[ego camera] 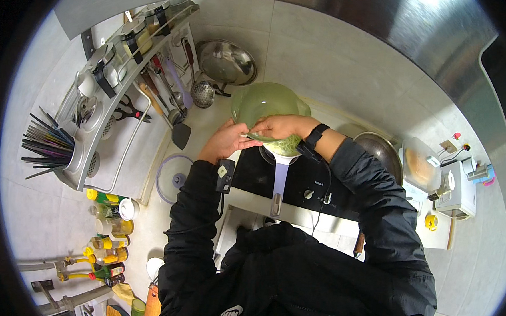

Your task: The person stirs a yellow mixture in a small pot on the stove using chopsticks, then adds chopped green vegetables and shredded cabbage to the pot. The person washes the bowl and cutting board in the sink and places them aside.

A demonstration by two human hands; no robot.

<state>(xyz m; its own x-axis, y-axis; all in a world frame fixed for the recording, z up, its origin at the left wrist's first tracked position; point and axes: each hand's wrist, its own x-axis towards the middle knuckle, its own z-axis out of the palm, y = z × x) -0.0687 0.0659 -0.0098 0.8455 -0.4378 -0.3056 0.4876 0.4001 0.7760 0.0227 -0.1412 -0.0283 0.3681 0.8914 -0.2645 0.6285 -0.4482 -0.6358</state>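
Observation:
A pale green bowl (268, 99) is tilted over a small pan with a lilac handle (279, 181). My left hand (232, 140) grips the bowl's near left rim. Close beside it, my right hand (280, 126) has its fingers bent against the bowl near the same rim. Whether those fingers pinch anything is hidden. Pale green shreds (286, 146) show in the pan below my right wrist. Under the pan is a black glass cooktop (252, 173) with two control knobs in view.
A clear lid (166, 183) with a lilac rim lies left of the cooktop. Utensils, including a black spatula (180, 135), hang from a rack (130, 83) of jars and chopsticks. Several bottles (110, 227) stand lower left. A wok (377, 154) sits right, beside a plastic container (420, 164).

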